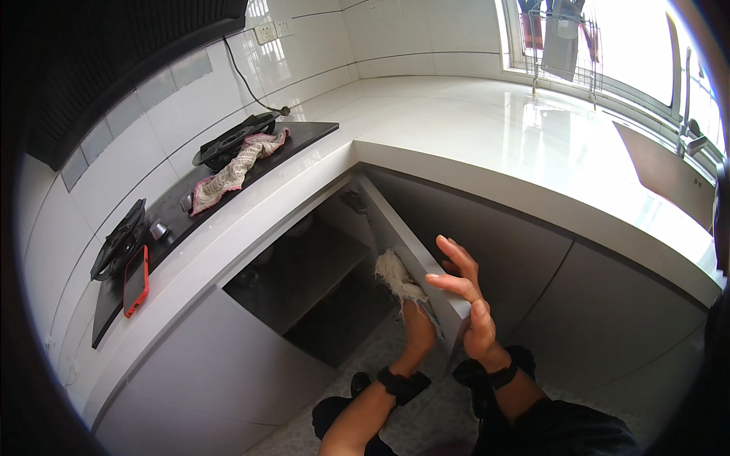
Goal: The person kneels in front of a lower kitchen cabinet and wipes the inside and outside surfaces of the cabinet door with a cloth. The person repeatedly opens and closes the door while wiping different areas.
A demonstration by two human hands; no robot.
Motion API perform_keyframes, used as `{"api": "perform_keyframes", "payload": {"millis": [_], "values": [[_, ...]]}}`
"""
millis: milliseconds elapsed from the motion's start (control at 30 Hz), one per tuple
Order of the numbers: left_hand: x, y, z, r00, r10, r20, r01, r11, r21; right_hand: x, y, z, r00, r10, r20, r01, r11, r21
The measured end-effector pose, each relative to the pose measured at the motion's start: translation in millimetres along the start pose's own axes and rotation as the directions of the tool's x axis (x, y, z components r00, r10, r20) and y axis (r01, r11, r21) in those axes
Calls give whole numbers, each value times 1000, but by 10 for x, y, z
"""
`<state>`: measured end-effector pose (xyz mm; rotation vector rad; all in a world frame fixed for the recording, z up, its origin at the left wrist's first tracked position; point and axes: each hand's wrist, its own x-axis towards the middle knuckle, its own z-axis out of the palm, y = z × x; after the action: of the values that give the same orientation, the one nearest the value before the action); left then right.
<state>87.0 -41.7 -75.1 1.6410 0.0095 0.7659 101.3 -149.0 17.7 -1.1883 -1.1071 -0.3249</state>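
Note:
A grey cabinet door (pixel 413 239) stands swung out from under the counter, its narrow top edge towards me. On the door's inner face, my left hand (pixel 420 326) presses a frayed off-white cloth (pixel 393 272). The cloth covers most of that hand's fingers. My right hand (pixel 469 293) is at the door's free edge on the outer side, with its fingers extended and apart and the palm against the door. A dark hinge (pixel 355 202) shows near the inner corner. Behind the door the cabinet interior (pixel 308 285) is dim, so what it contains is hard to make out.
A white countertop (pixel 456 114) bends round the corner above the doors. On the left, a black gas hob (pixel 171 228) carries a crumpled cloth (pixel 239 168) and a red-cased phone (pixel 136 282). A sink (pixel 667 171) with a tap (pixel 691 139) is at the right, beside the window.

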Motion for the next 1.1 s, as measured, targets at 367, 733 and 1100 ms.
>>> {"api": "perform_keyframes", "payload": {"millis": [367,733,1100], "values": [[-191,-920,-206,960,-245,137,279,891,-359,-25,-9,141,999,-32,33,30,997,67],[-672,145,-316,907,-363,215,407,886,-222,-38,-42,340,999,-45,13,45,998,45],[-601,927,-350,978,90,188,-70,991,-112,-42,-53,415,1000,-21,16,21,998,51]]}}
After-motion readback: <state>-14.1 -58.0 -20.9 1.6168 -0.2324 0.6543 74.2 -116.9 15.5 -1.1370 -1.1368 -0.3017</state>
